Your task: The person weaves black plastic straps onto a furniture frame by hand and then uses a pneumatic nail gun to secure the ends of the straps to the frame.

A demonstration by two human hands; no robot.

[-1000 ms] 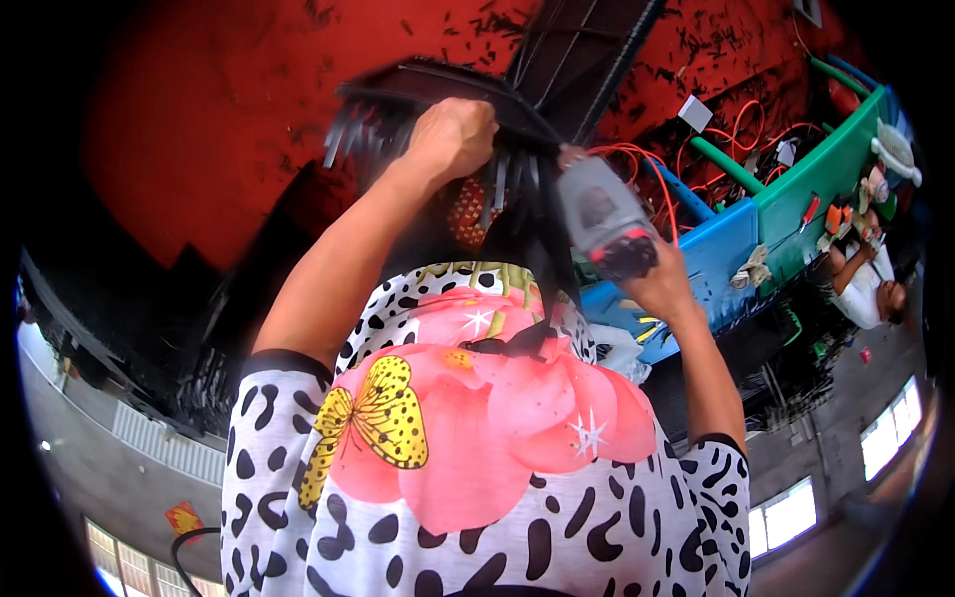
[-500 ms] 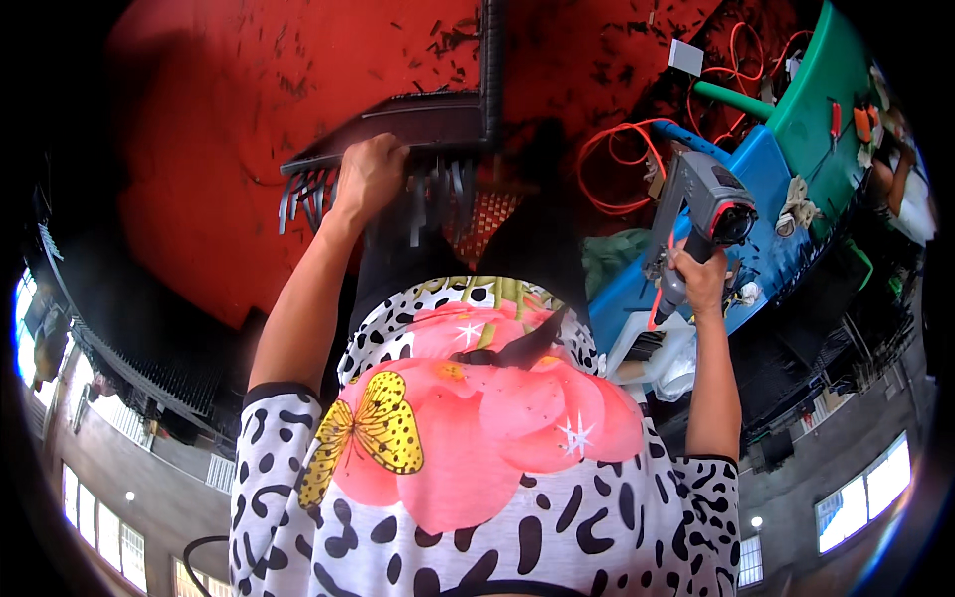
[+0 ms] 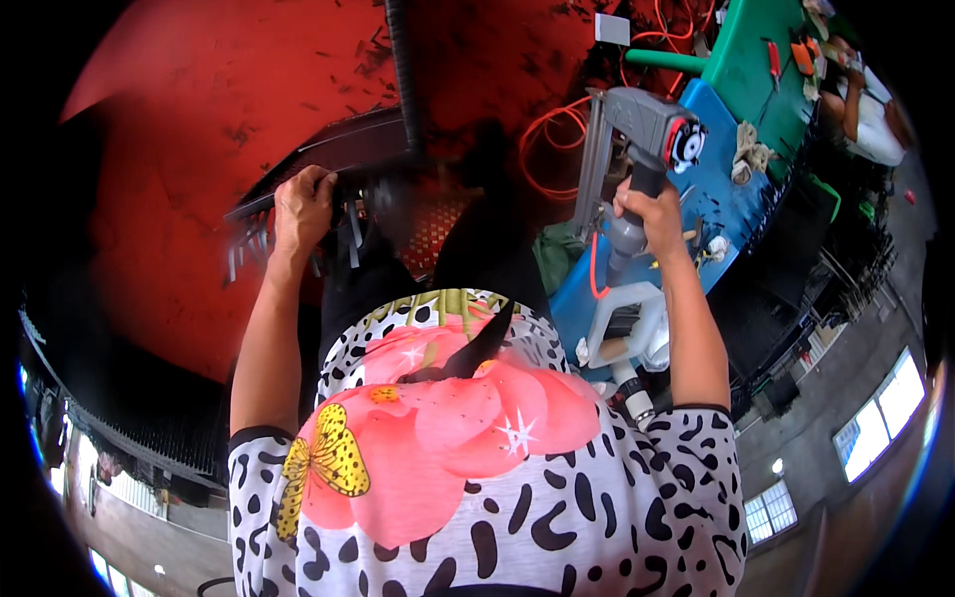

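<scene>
Left of centre in the frame, the left hand (image 3: 303,209) is closed on the near edge of a dark rimmed panel (image 3: 338,144), with grey strips (image 3: 355,239) hanging to either side; the panel lies mostly above and right of the hand, that edge sloping up from lower left to upper right, and a ribbed black bar (image 3: 403,80) runs from its right end to the frame's top. Right of centre, the right hand (image 3: 652,214) is wrapped round the handle of a grey nail gun (image 3: 637,117), whose body sits above the hand, its slim magazine steep at left, the handle's lower end leaning left, the round end cap facing right, over a blue table (image 3: 711,109)
</scene>
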